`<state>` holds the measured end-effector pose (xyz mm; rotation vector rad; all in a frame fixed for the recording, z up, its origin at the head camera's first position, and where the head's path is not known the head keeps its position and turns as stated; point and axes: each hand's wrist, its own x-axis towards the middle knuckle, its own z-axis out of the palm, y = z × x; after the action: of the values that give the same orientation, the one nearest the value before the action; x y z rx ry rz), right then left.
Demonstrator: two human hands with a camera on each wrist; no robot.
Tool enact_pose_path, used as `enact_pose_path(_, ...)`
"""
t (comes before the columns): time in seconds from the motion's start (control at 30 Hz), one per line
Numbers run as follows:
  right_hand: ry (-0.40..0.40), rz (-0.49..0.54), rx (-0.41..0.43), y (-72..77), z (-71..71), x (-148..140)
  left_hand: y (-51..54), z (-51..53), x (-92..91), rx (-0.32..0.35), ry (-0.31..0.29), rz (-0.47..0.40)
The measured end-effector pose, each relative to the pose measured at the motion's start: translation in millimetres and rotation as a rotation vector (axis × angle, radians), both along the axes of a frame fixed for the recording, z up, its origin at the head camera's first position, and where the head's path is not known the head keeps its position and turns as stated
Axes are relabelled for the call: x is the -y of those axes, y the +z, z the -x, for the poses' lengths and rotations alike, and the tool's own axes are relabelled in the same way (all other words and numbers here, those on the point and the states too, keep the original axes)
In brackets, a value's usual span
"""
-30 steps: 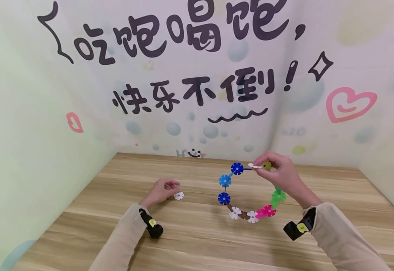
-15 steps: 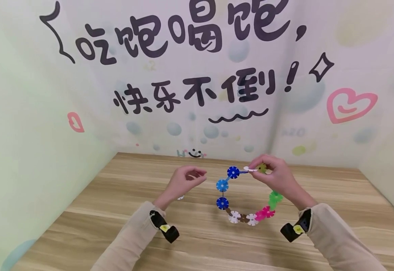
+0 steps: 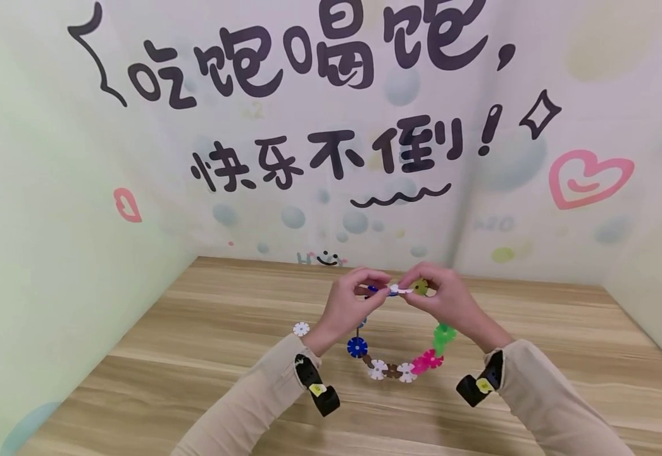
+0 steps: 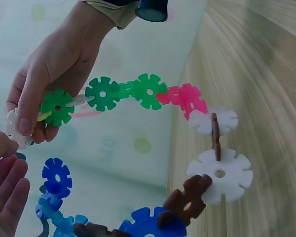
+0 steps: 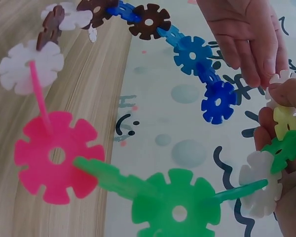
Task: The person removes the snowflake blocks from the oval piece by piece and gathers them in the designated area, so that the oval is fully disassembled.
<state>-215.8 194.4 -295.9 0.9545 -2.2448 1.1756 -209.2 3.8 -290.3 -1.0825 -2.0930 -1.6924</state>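
Note:
A ring-shaped chain of coloured notched discs hangs between and below the hands, with pink discs (image 3: 426, 361) and a dark blue disc (image 3: 357, 347) low in the head view. My right hand (image 3: 456, 301) pinches a white disc (image 5: 280, 81) beside a yellow one (image 5: 286, 121) at one chain end. My left hand (image 3: 349, 307) has its thumb and a fingertip at that same white disc's edge, its other fingers loosely extended in the left wrist view. The blue end disc (image 5: 219, 102) hangs free near the left fingers. From the head, the left hand partly hides the blue discs.
A loose white disc (image 3: 301, 329) lies on the wooden table (image 3: 206, 329), left of my left forearm. Behind the table hangs a printed backdrop (image 3: 285, 228). A black camera is strapped to each wrist.
My left hand has left the loose white disc, moved right and met the disc in my right hand. The right hand and chain have shifted slightly left.

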Motion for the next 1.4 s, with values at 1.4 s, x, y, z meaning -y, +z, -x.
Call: enact_pose_path(1.4,0.106,0.165,0.389,4.7,-6.5,-13,-14.2,15.0,-5.8,-0.100,-0.007,-0.063)
